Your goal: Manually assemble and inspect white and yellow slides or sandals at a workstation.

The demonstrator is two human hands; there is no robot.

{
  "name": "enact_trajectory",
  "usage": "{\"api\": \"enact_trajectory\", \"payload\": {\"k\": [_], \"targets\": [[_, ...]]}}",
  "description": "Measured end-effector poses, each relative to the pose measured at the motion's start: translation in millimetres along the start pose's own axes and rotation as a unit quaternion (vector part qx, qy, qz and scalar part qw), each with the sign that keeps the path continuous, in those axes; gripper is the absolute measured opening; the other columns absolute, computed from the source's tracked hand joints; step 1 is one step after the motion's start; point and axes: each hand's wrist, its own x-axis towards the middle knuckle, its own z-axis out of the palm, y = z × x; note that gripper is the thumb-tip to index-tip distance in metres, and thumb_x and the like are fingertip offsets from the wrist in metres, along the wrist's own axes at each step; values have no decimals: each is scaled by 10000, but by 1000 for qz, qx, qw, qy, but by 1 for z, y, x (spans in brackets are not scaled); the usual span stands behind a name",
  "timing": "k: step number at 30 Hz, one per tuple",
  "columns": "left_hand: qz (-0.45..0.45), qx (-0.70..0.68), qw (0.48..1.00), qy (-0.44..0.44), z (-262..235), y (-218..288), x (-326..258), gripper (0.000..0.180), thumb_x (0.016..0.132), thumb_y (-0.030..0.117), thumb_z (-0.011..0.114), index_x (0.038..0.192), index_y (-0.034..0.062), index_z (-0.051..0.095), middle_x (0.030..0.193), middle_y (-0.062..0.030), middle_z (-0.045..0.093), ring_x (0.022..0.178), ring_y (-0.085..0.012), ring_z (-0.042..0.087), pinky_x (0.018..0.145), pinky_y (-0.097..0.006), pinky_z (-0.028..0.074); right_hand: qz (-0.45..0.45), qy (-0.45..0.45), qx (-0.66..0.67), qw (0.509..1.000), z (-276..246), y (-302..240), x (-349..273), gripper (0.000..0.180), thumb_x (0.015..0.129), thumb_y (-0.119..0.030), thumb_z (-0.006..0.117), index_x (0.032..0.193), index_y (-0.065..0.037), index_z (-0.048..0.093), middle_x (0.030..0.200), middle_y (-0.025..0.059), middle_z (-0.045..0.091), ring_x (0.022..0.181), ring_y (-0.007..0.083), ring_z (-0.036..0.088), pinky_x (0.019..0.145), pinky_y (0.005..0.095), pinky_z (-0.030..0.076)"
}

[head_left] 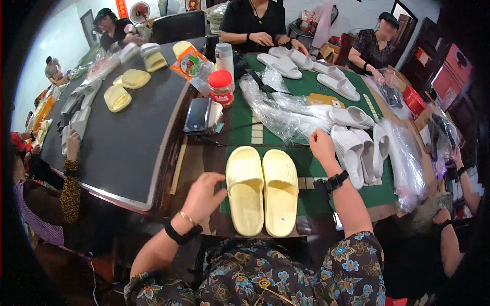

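Slippers (246, 206), pale yellow and ridged, lie paired but unwrapped, left hand (203, 196) half-open, empty, right hand (323, 148) curled near clear plastic bags (293, 122), its grip unclear.

My green-topped table (309, 166) takes centre to right of frame. Yellow slipper pair (280, 204) lower centre, right in front of me; grey slippers (348, 150) right and upper centre (some overlapping); clear plastic bags (286, 115) mid-frame, plastic pile (406, 163) far right. Red-lidded jar (221, 91), grey bottle (224, 58), dark phone (197, 116) left of centre. Dark table (132, 148) at left: pale slippers (117, 98) upper left, grey ones along its left edge.
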Motion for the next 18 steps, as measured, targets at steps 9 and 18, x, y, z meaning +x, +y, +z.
{"api": "enact_trajectory", "payload": {"k": [9, 18], "targets": [[-39, 121, 964, 232, -35, -62, 104, 503, 780, 162, 690, 1228, -27, 564, 1172, -213, 606, 1054, -329, 603, 913, -400, 488, -16, -45, -14, 999, 25, 15, -21, 206, 841, -222, 660, 970, -67, 615, 925, 125, 665, 880, 337, 644, 754, 442, 514], [-441, -332, 822, 140, -64, -92, 148, 647, 833, 316, 724, 1320, -51, 505, 1326, -228, 496, 1202, -381, 511, 948, -500, 466, -32, 30, 53, 998, 38, 25, -30, 140, 844, -145, 655, 948, -77, 589, 882, 80, 639, 809, 282, 642, 705, 411, 509]]}}
